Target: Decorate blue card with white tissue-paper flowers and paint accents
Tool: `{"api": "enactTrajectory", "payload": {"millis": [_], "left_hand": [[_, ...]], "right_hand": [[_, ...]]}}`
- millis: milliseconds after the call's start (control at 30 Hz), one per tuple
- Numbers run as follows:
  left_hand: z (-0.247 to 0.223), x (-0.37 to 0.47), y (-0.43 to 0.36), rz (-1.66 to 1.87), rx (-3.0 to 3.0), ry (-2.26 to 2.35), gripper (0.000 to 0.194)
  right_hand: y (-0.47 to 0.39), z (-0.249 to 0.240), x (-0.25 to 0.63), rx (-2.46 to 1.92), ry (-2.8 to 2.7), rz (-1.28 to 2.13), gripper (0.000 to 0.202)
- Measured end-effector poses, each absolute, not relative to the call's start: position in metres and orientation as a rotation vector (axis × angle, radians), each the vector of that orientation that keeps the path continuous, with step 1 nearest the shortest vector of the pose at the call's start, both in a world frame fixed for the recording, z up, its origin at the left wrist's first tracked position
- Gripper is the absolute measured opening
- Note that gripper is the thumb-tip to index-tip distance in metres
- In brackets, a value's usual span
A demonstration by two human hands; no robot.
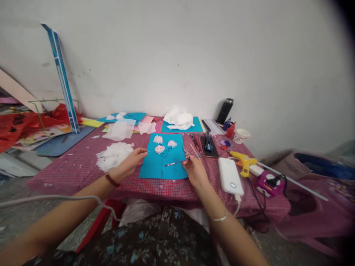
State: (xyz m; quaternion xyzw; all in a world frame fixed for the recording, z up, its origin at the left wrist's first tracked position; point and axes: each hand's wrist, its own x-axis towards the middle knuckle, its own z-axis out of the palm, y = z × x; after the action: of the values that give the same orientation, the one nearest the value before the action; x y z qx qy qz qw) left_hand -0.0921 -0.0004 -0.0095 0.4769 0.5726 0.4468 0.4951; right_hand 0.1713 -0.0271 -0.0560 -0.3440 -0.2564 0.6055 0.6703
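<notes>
A blue sheet [149, 165] lies on the checked tablecloth, bearing three fluffy pink-and-white tufts [159, 149] and dark painted marks. My right hand [193, 169] is closed around a thin paintbrush [174, 163], its tip pointing left over the sheet. At the sheet's left edge, my left hand [138, 156] has its fingertips pinched together; anything between them is too small to make out. White torn tissue [113, 157] lies left of that hand.
A yellow glue gun [244, 161], white power bank [230, 175] and purple power block [269, 183] sit at the right. Behind are crumpled tissue [179, 118], a black bottle [225, 111] and a paper cup [241, 136]. A cable crosses the left forearm.
</notes>
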Motion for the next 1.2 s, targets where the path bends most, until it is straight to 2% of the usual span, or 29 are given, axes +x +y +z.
{"api": "enactTrajectory", "payload": {"millis": [167,367,467,667,833,1000,1200], "left_hand": [[-0.014,-0.088,0.025,1.11,0.999,1.394,0.036],[-0.005,-0.074,0.042,0.826,0.934,1.299,0.027],[0.003,-0.075,0.039,0.819,0.999,1.26,0.031],[0.033,-0.121,0.04,1.208,1.245,1.062,0.046],[0.055,-0.16,0.058,1.432,1.132,0.901,0.048],[0.055,-0.162,0.084,1.611,1.069,0.833,0.041],[0.04,-0.142,0.1,1.664,0.97,0.816,0.042]], "right_hand": [[-0.028,-0.061,0.169,-0.74,-0.584,1.332,0.017],[-0.029,-0.064,0.167,-0.731,-0.588,1.333,0.018],[-0.031,-0.064,0.173,-0.726,-0.553,1.349,0.017],[-0.02,-0.057,0.192,-0.608,-0.503,1.534,0.019],[0.037,-0.022,0.182,-0.536,-0.555,1.578,0.022],[0.083,0.002,0.175,-0.449,-0.557,1.378,0.022],[0.098,-0.033,0.183,-0.637,-0.784,1.146,0.02]]}}
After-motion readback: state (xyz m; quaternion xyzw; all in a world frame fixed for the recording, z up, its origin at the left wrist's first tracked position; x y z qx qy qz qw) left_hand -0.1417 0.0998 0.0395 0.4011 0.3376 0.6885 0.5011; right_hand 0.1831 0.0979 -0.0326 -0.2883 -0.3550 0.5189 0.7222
